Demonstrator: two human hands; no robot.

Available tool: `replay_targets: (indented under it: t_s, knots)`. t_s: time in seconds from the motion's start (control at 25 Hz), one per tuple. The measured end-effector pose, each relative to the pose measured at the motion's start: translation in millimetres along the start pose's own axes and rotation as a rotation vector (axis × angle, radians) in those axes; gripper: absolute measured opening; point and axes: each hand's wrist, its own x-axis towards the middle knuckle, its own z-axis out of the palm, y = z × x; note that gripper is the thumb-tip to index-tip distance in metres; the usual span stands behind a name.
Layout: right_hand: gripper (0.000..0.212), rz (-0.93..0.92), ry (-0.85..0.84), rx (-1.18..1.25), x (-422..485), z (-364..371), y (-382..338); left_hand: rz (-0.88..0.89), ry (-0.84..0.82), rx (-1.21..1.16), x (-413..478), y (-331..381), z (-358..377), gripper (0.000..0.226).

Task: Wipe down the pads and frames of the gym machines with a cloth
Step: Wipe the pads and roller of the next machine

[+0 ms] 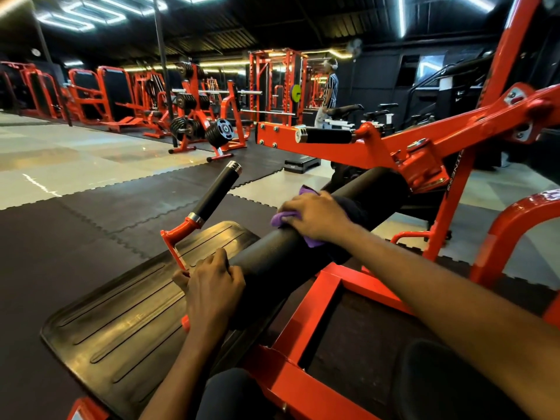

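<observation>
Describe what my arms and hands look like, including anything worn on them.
Both forearms are bare to the frame edge, no sleeves showing. The left hand and right hand show no gloves, watch, bands or rings.

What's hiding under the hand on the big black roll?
A purple cloth, pressed onto the black roller pad by the right hand. Its edges peek out around the hand; the cloth's middle and the pad beneath it are covered.
</observation>
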Motion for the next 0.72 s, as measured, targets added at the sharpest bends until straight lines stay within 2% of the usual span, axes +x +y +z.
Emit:
replay_targets:
  t_s: [0.12,0.2,0.28,0.4,0.48,0.6,0.64,0.72]
  knots:
    - [0.022,0.231,0.139,0.045,8.6,-17.3,66.0,0.026,0.051,0.012,-1.6,4.3,4.0,0.013]
    - [0.023,0.408,0.157,0.063,11.5,-31.2,119.8,0.031,0.063,0.038,-2.8,6.3,4.8,0.016]
    - [0.028,0.462,0.142,0.061,18.0,-36.7,149.4,0.044,0.072,0.064,-2.9,6.2,6.1,0.019]
    - [0.024,0.447,0.021,-0.022,25.5,-31.6,128.4,0.059,0.082,0.071,-6.1,2.9,8.3,0.027]
    - [0.023,0.340,-0.017,-0.103,24.6,-22.5,93.5,0.080,0.117,0.064,-10.7,2.5,11.0,0.031]
    - [0.025,0.092,0.081,-0.079,2.2,-7.2,60.5,0.105,0.187,0.124,-21.1,3.2,16.1,0.033]
    - [0.026,0.066,0.131,-0.026,-5.7,-7.1,63.4,0.119,0.201,0.143,-25.0,2.8,17.1,0.033]
    - [0.027,0.180,0.271,0.062,-9.5,-12.3,91.5,0.159,0.225,0.155,-32.8,1.0,18.7,0.030]
